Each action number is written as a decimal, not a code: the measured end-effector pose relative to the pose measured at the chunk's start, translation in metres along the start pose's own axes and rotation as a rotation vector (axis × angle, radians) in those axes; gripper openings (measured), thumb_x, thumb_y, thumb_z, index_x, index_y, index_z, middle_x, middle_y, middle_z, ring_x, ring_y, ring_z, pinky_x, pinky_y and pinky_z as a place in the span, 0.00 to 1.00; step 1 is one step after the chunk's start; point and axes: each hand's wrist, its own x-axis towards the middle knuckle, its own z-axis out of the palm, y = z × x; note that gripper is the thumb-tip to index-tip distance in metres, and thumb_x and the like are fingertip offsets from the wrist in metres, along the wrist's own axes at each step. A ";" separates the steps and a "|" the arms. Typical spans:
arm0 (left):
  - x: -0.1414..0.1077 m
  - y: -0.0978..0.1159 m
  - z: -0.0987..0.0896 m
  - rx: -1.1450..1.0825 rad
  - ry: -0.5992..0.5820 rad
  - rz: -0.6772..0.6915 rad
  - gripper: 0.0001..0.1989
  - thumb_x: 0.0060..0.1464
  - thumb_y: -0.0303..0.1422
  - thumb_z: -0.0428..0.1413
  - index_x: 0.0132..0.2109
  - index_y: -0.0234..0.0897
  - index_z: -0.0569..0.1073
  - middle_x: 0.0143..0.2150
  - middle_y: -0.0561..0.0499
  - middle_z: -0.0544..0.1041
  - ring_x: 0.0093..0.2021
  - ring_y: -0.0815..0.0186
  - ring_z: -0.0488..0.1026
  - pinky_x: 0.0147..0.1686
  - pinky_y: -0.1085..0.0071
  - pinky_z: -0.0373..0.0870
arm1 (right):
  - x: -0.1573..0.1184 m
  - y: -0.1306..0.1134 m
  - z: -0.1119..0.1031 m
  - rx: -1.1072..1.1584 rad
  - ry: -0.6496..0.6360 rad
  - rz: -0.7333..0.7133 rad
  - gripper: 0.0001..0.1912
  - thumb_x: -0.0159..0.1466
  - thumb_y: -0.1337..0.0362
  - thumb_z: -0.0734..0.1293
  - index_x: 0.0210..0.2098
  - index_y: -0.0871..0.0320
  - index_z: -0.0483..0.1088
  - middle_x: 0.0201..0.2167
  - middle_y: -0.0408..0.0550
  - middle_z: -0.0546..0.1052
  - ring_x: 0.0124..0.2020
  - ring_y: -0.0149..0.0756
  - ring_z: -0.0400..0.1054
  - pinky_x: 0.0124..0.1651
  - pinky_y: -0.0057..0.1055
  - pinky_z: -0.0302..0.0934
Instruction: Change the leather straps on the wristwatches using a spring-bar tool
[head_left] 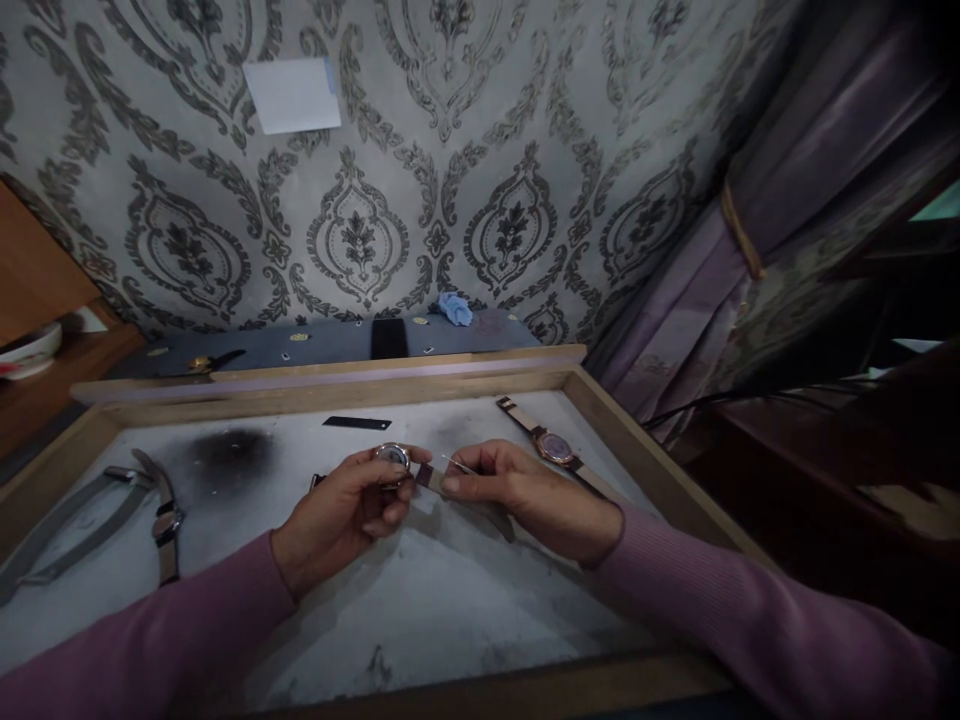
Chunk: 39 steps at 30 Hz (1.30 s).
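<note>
My left hand (356, 505) is closed around a round wristwatch (393, 457), its thumb on the case. Part of a dark strap (316, 482) sticks out on the left side of that hand. In my right hand (517, 490) a watch strap (431, 477) is pinched between thumb and fingers, its dark end pointing at the watch case. The strap's tan length runs under the hand. A thin, light, pin-like piece (456, 463) also shows at the right fingertips; its exact kind is too small to make out. Strap end and case are close together; whether they touch I cannot tell.
A wooden-rimmed tray (337, 378) surrounds the work. Inside lie grey-handled pliers (90, 530), a watch (165, 525), a black blade (357, 423) and another watch (553, 447). Behind the rim are a dark flat object (388, 338), a crumpled blue cloth (454, 309) and another watch (210, 362).
</note>
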 end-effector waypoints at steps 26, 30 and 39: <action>0.001 0.001 0.002 -0.003 -0.015 0.003 0.11 0.46 0.28 0.58 0.39 0.31 0.75 0.23 0.54 0.68 0.16 0.77 0.61 0.13 0.81 0.42 | 0.001 0.002 -0.003 0.021 -0.015 -0.003 0.13 0.52 0.58 0.72 0.24 0.61 0.69 0.19 0.38 0.67 0.21 0.24 0.55 0.25 0.24 0.46; 0.001 0.001 0.001 -0.006 -0.006 -0.004 0.12 0.46 0.28 0.58 0.41 0.31 0.75 0.23 0.54 0.68 0.17 0.77 0.62 0.13 0.81 0.42 | 0.002 0.003 -0.002 -0.007 -0.013 -0.019 0.14 0.51 0.57 0.73 0.23 0.61 0.68 0.19 0.38 0.65 0.20 0.23 0.53 0.24 0.24 0.45; 0.001 0.000 0.001 0.031 0.013 0.000 0.08 0.45 0.30 0.59 0.34 0.32 0.71 0.23 0.55 0.68 0.17 0.77 0.62 0.13 0.80 0.40 | -0.003 -0.005 0.003 -0.148 0.094 -0.119 0.19 0.51 0.51 0.73 0.23 0.60 0.66 0.16 0.35 0.59 0.18 0.23 0.46 0.21 0.25 0.38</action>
